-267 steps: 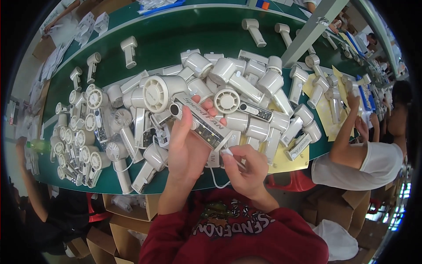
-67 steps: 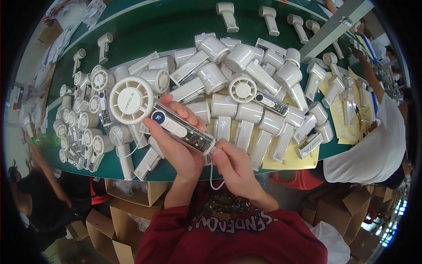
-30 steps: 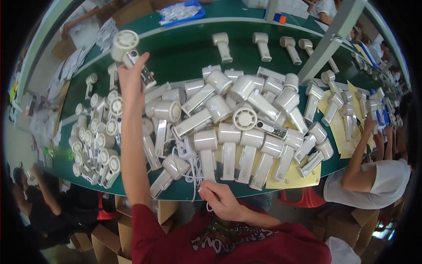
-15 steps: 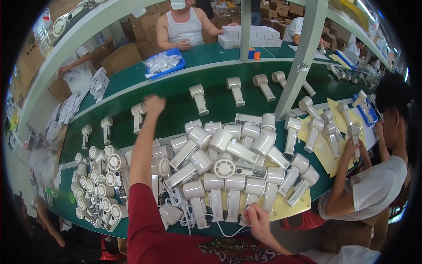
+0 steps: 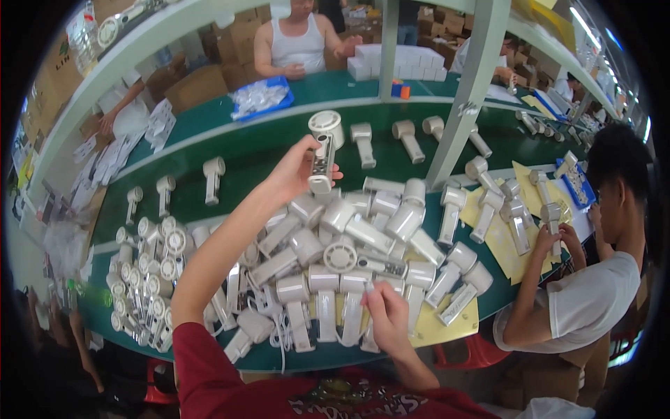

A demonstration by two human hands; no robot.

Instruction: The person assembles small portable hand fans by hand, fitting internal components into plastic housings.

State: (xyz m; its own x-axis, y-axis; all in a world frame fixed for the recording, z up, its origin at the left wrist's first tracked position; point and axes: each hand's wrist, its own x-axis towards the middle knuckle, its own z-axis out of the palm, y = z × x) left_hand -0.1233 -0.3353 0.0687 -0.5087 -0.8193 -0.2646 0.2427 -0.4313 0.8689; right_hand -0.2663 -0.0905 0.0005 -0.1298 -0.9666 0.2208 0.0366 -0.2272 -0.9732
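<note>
My left hand (image 5: 299, 167) is wrapped round the handle of a white handheld fan (image 5: 323, 166), raised above the far edge of the pile. The fan stands upright with its round head on top and its patterned handle strip facing me. Near the front edge of the table, my right hand (image 5: 388, 314) is closed in a pinch on the end of a thin white cable (image 5: 282, 334); a small pale tip shows at the fingertips. Between my hands lies a heap of white handheld fans (image 5: 359, 230), several with handles pointing toward me.
More fans (image 5: 143, 279) are packed at the left. A green conveyor belt (image 5: 279, 150) carries spaced fans behind the heap. A metal post (image 5: 467, 98) rises at right. Beside me a co-worker (image 5: 586, 300) handles a fan; another person (image 5: 296, 45) stands across, near a blue tray (image 5: 262, 98).
My left hand has come from over the belt at left to the middle and now holds a fan. My right hand has risen slightly and shifted left. The view has turned slightly.
</note>
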